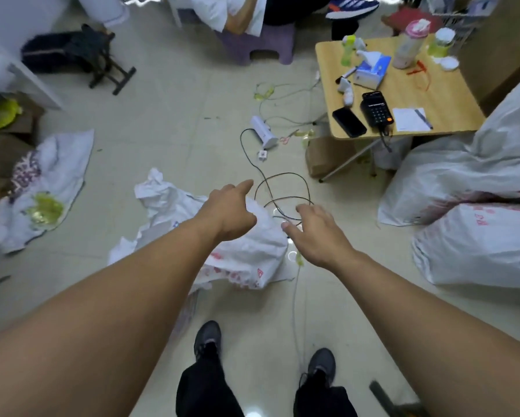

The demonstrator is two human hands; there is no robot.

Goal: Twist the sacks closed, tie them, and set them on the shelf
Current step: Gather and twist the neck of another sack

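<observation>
Head view shows a crumpled white woven sack with red print lying slack on the tiled floor at the centre, partly under the left hand and at 9 o'clock of the right hand. Both hands hover with fingers loosely spread and holding nothing, probably reaching to gather its mouth for twisting. Stuffed white sacks sit at 3 o'clock, a wooden table at 1 o'clock.

A phone and tissue box lie on the wooden table.
</observation>
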